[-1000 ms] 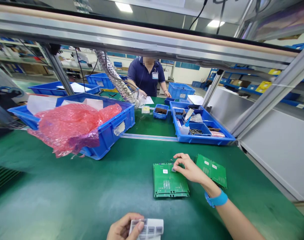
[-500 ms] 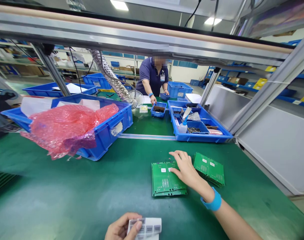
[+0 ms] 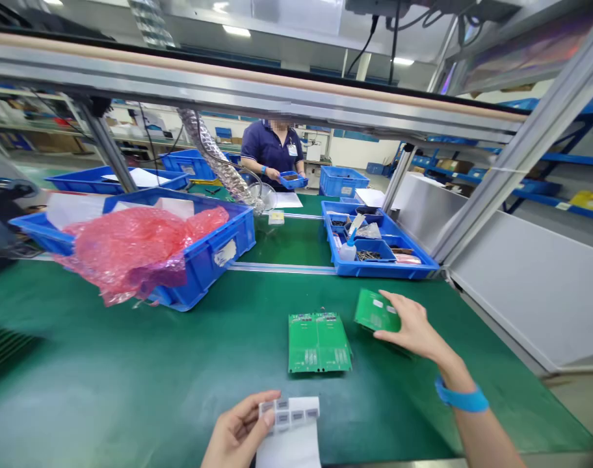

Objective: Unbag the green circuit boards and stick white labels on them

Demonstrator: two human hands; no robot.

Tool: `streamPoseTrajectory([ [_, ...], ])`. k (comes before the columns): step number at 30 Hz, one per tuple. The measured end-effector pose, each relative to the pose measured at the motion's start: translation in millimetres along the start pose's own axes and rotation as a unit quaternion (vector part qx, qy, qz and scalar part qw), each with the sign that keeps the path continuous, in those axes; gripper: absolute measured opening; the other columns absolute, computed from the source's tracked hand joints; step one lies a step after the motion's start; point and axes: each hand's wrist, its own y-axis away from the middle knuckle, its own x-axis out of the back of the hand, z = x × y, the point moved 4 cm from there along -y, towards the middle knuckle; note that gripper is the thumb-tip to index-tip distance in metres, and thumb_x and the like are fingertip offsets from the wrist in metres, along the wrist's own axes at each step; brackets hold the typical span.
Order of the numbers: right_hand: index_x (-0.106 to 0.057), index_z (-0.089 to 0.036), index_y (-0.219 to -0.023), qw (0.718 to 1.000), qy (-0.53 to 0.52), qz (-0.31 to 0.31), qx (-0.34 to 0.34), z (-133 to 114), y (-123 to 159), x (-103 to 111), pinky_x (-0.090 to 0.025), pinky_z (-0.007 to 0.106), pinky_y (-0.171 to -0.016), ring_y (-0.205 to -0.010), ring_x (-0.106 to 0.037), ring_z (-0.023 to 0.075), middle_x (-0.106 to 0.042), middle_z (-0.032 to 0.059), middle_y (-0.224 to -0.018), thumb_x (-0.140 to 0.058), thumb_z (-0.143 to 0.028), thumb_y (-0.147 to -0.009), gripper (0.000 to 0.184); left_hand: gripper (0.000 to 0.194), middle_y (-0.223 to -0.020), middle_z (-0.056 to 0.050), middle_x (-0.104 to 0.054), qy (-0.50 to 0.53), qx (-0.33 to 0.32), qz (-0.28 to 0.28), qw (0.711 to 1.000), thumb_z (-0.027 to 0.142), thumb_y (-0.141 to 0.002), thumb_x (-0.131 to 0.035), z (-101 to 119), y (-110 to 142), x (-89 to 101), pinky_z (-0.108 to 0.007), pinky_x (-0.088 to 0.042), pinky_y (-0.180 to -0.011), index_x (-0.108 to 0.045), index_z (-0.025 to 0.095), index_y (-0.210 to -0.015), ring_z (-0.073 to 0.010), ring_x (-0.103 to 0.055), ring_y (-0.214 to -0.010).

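My left hand (image 3: 240,429) pinches a sheet of labels (image 3: 290,426) near the front edge of the table; grey printed labels show on its upper part and bare white backing below. On the right, my right hand (image 3: 416,328) grips a green circuit board (image 3: 374,311) between thumb and fingers. Two white labels are on that board, and the hand partly covers it and whatever lies beneath. To its left, a stack of green circuit boards (image 3: 318,344) lies flat, with no white label visible on the top one.
A blue bin (image 3: 213,273) with pink bubble wrap (image 3: 135,250) stands at the left. A blue tray (image 3: 384,268) holds small boxes of parts and a bottle (image 3: 348,249). Across the bench a co-worker (image 3: 272,153) holds a blue box (image 3: 294,182). A metal beam (image 3: 257,84) crosses overhead.
My right hand has moved right from the left stack to the right one with a labelled board. The left stack's top board now shows no labels. The co-worker has lifted the small blue box.
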Motion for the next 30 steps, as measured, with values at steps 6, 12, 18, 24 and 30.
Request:
streamPoseTrajectory([
  [6,-0.051,-0.025,-0.13,0.999,-0.018,0.035,-0.017,7.6,16.9,-12.3,-0.024,0.068,-0.102,-0.127,-0.042,0.0396,-0.05,0.0158,-0.136,-0.064,-0.047,-0.073,0.063,0.039,-0.077,-0.007,-0.077,0.013,-0.012,-0.064,0.998,0.047,-0.07,-0.077,-8.1,-0.4,-18.3,-0.019,-0.046,-0.063,-0.071,0.014,-0.089,-0.0155,-0.066,-0.07],
  [12,-0.064,-0.026,-0.101,0.95,-0.223,0.036,0.214,-146.4,67.9,-14.4,-0.052,0.03,-0.074,-0.088,-0.061,0.0185,-0.064,0.0039,-0.092,-0.052,-0.03,-0.093,0.016,0.042,-0.077,-0.007,-0.076,-0.007,-0.041,-0.059,0.997,0.048,-0.075,-0.073,-10.2,4.5,-25.4,-0.02,-0.044,-0.061,-0.073,0.013,-0.098,-0.015,-0.064,-0.069],
  [18,-0.062,-0.016,-0.094,0.927,-0.158,0.148,0.305,-190.2,92.3,-30.6,-0.048,0.031,-0.063,-0.071,-0.058,0.0183,-0.062,0.0069,-0.079,-0.047,-0.016,-0.094,0.016,0.034,-0.074,-0.007,-0.076,0.115,-0.008,-0.057,0.992,0.041,-0.07,-0.079,-5.2,12.4,-30.6,-0.021,-0.049,-0.066,-0.077,0.016,-0.093,-0.0158,-0.066,-0.068],
  [24,-0.059,-0.018,-0.087,0.908,-0.224,0.137,0.326,-190.5,91.3,-28.5,-0.049,0.028,-0.062,-0.07,-0.059,0.0165,-0.062,0.005,-0.079,-0.051,-0.012,-0.09,0.01,0.034,-0.073,-0.009,-0.075,0.228,0.046,-0.078,0.969,0.038,-0.07,-0.08,-4.8,13.0,-35.3,-0.02,-0.05,-0.059,-0.077,0.014,-0.094,-0.0147,-0.066,-0.061],
  [30,-0.058,-0.017,-0.113,0.911,-0.233,0.132,0.313,-196.3,84.7,-33.1,-0.053,0.028,-0.072,-0.083,-0.063,0.0174,-0.068,0.007,-0.094,-0.05,-0.013,-0.092,0.022,0.035,-0.074,-0.008,-0.076,0.193,0.013,-0.059,0.979,0.036,-0.068,-0.082,-9.0,10.6,-34.7,-0.02,-0.051,-0.062,-0.077,0.016,-0.095,-0.0148,-0.067,-0.063],
])
